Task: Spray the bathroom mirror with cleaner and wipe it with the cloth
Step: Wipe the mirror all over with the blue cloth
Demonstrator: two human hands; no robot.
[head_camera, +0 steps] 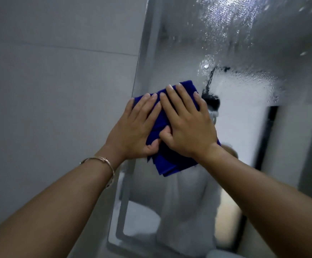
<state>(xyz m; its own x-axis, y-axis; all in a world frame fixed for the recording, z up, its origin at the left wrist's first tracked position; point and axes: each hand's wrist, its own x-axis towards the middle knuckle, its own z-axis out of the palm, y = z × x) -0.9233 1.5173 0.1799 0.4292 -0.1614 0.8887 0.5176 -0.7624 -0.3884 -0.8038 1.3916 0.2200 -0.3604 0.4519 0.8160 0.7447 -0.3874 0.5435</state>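
Blue folded cloth (170,164), left hand (133,131), right hand (190,127) flat, droplet-beaded mirror (244,43)

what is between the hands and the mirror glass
The folded blue cloth: the left hand and right hand both press it flat against the mirror, as the head view shows.

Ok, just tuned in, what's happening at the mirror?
A person presses a folded blue cloth flat against the mirror near its left edge, left hand and right hand side by side on it, fingers straight. Spray droplets cover the glass above and to the right, not yet wiped.
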